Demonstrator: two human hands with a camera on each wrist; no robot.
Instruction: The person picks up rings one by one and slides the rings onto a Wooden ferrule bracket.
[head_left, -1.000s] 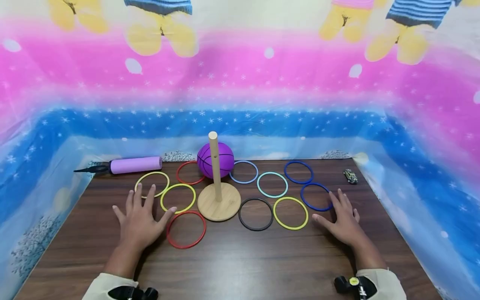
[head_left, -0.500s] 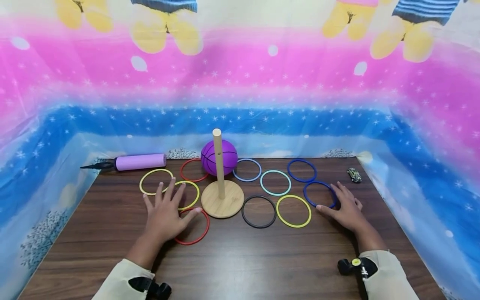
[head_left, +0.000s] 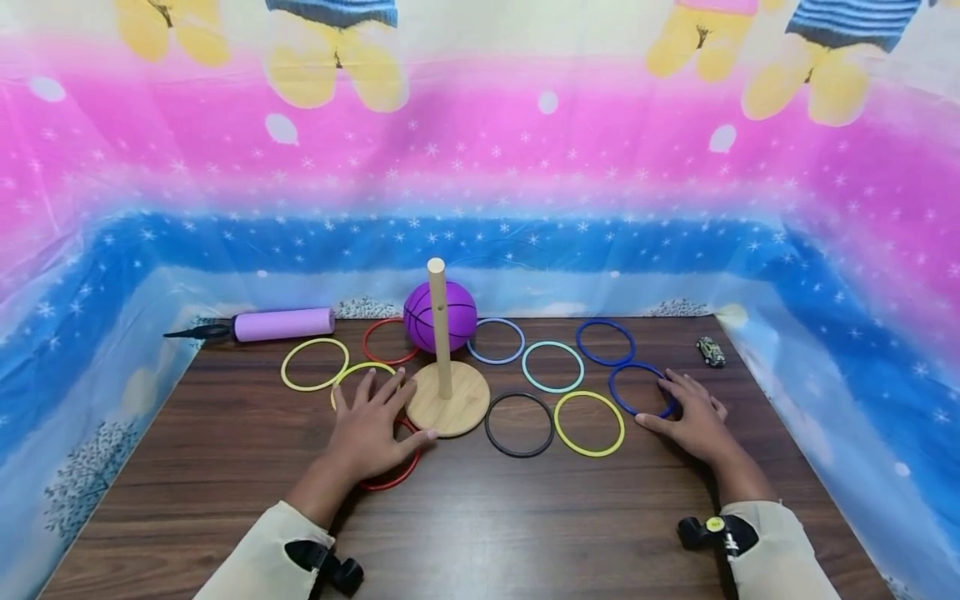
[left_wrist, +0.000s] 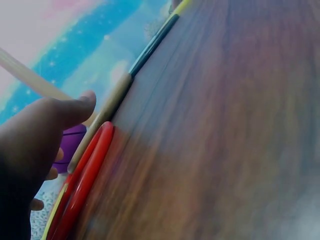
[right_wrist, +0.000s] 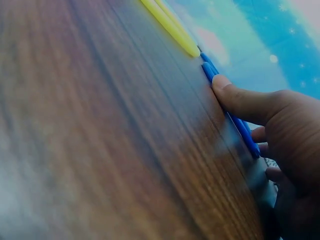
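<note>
In the head view my left hand [head_left: 367, 433] is spread over the red ring [head_left: 401, 477] and the near edge of a yellow ring [head_left: 365, 367]. Its fingertips and thumb reach the left rim of the wooden base [head_left: 468, 400], from which a peg [head_left: 441, 333] stands upright. The left wrist view has the thumb raised above the red ring [left_wrist: 87, 185]. My right hand [head_left: 693, 425] rests at the right side of a blue ring [head_left: 617, 400] lying flat, thumb at its near edge and fingers at its far right. From the right wrist, the thumb overlaps that blue ring [right_wrist: 242, 132].
A purple ball [head_left: 461, 312] sits behind the peg. Right of the base lie a black ring [head_left: 489, 435], a yellow ring [head_left: 558, 425], a turquoise ring [head_left: 527, 373] and another blue ring [head_left: 580, 333]. A lilac pump [head_left: 285, 325] lies back left, a toy car [head_left: 710, 352] back right.
My left hand has moved right, from beside the yellow rings to the wooden base's left rim. My right hand has moved slightly in on the near blue ring. The head view has shifted a little.
</note>
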